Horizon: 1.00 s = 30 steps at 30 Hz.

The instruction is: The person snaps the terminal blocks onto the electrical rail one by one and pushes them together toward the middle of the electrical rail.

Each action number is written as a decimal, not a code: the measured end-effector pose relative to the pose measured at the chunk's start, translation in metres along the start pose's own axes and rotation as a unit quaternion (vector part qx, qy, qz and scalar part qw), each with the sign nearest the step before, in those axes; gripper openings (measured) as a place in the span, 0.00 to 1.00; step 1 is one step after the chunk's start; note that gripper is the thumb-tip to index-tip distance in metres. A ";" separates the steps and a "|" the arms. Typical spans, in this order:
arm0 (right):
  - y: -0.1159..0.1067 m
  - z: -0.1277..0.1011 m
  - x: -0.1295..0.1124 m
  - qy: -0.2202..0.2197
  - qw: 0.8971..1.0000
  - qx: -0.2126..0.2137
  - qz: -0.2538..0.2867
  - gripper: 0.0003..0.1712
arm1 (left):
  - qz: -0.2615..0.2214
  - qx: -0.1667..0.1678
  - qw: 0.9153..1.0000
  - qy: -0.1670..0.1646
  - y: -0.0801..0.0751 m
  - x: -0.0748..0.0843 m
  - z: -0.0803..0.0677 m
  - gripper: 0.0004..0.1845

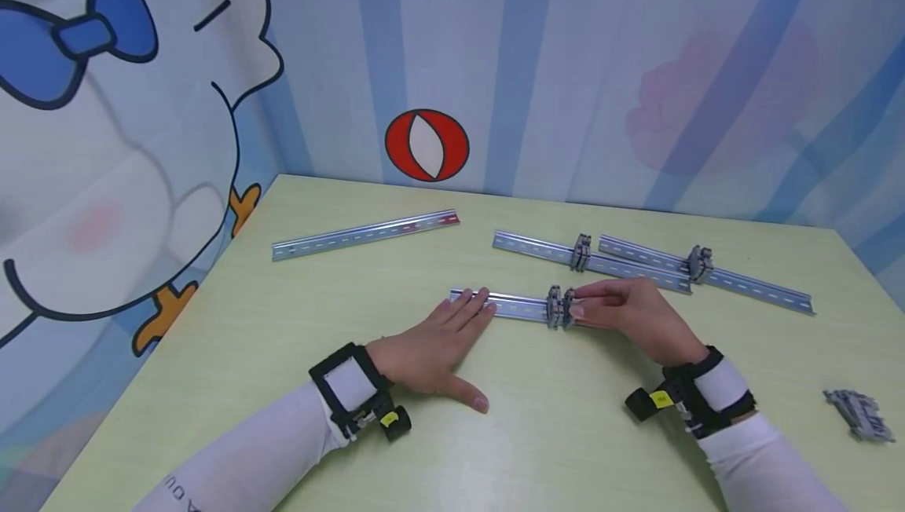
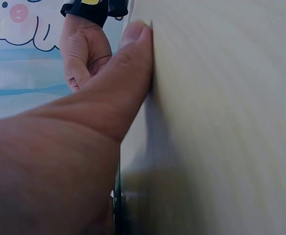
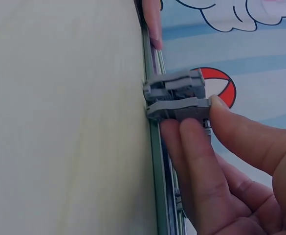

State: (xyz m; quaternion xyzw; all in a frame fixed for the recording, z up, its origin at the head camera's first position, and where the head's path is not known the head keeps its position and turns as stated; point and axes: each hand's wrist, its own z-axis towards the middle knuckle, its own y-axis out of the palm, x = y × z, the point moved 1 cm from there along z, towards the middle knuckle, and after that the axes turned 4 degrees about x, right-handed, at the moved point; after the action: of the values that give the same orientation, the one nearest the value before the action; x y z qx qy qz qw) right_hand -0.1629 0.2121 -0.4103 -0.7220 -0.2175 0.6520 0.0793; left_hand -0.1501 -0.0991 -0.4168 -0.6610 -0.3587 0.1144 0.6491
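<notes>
A slotted metal DIN rail (image 1: 519, 308) lies on the table before both hands. My left hand (image 1: 430, 351) spreads flat, its fingertips resting on the rail's left end and its thumb out on the tabletop. Between the thumb and fingers of my right hand (image 1: 639, 320) is a grey terminal block (image 3: 179, 108), pinched upright at the rail. Right beside it on the left, another grey terminal block (image 3: 169, 84) sits across the rail. The right fingers cover the rail's right part in the head view.
Behind the hands lie two more rails, a left one (image 1: 526, 243) and a right one (image 1: 767, 290), bearing grey blocks (image 1: 700, 263). A bare rail (image 1: 364, 235) with a red end lies far left. Several loose grey blocks (image 1: 859, 415) lie at right. A printed wall (image 1: 452, 49) closes the back.
</notes>
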 end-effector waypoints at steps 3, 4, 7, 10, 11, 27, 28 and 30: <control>0.005 0.000 -0.001 -0.009 1.000 0.008 0.006 0.28 | -0.001 0.001 1.000 0.001 0.000 0.000 0.000 0.66; 0.007 0.000 -0.001 -0.011 1.000 0.010 0.010 0.28 | -0.002 0.001 1.000 0.001 0.000 0.000 0.000 0.66; 0.010 0.000 -0.002 -0.008 1.000 0.013 0.022 0.28 | -0.002 0.001 1.000 0.001 0.000 0.000 0.000 0.66; 0.012 0.001 -0.002 -0.003 0.999 0.015 0.029 0.28 | -0.001 0.001 1.000 0.002 0.000 0.000 0.000 0.66; 0.012 0.001 -0.002 -0.002 0.999 0.015 0.030 0.28 | 0.000 0.001 1.000 0.002 0.000 0.000 0.000 0.66; 0.006 0.004 0.003 -0.023 1.000 -0.009 0.013 0.27 | 0.013 0.009 1.000 -0.002 -0.003 0.001 0.000 0.66; 0.002 0.004 0.003 -0.027 1.000 -0.005 -0.001 0.26 | 0.013 0.010 1.000 -0.003 -0.003 0.002 0.000 0.66; -0.010 0.001 0.003 -0.048 0.997 0.010 -0.064 0.26 | 0.018 0.015 1.000 -0.008 -0.003 0.004 0.000 0.67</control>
State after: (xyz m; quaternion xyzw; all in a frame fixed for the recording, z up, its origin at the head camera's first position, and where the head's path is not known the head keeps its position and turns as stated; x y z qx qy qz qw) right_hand -0.1659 0.2220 -0.4088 -0.6740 -0.2603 0.6813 0.1172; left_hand -0.1481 -0.0971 -0.4126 -0.6566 -0.3499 0.1367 0.6540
